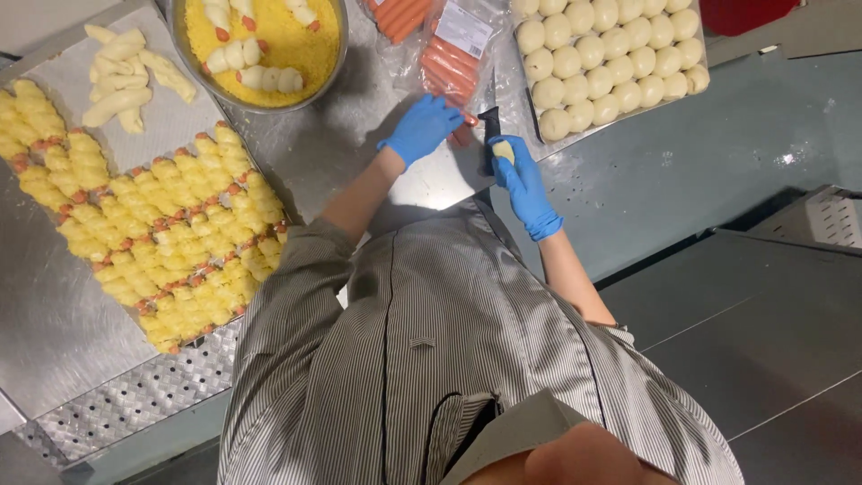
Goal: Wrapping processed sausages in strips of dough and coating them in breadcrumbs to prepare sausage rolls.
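Observation:
My left hand [420, 127], in a blue glove, presses on a red sausage [464, 136] at the near end of an opened clear pack of sausages [452, 54]. My right hand [524, 184], also in a blue glove, holds a small pale lump of dough [504, 150] in its fingertips. A dark, narrow tool handle [488, 127] stands right beside that hand; I cannot tell whether the hand grips it. Both hands are close together over the steel table [359, 135].
A metal bowl [334, 56] of yellow crumbs holds dough-wrapped sausages. A clear tray of dough balls [611, 54] sits at the far right. On the left, a perforated tray [135, 400] carries rows of crumbed wrapped sausages [162, 233] and several uncoated ones [126, 81]. A second sausage pack [400, 13] lies behind.

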